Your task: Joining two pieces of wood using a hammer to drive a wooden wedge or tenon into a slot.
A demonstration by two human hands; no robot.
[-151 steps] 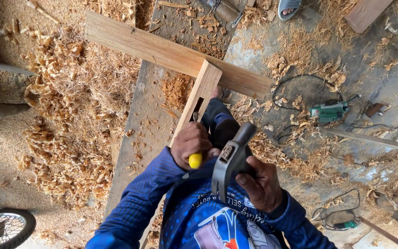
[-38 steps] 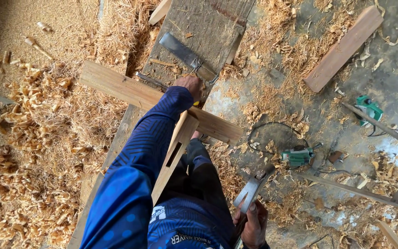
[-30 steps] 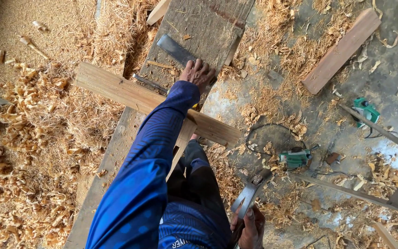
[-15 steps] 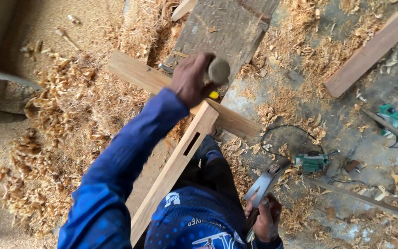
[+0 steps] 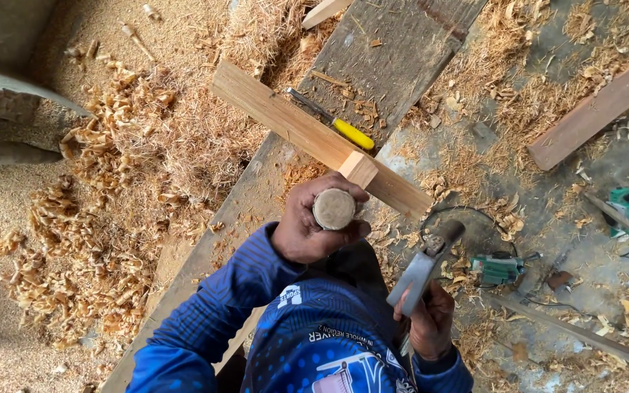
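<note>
Above the shaving-strewn floor, the left hand [image 5: 314,229], outstretched a second ago, now grips a round wooden handle [image 5: 333,209] over the joined beam [image 5: 307,135]; the right hand [image 5: 431,320] clasps a hammer [image 5: 420,269].

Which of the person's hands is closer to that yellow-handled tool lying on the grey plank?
The left hand, gripping a round wooden handle, sits just below the yellow-handled tool. The right hand, holding a metal tool, is farther down and to the right.

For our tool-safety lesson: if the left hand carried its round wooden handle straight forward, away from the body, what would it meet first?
Probably the upright wooden piece's end, just ahead of the left hand and its wooden handle; heights are unclear from above.
</note>
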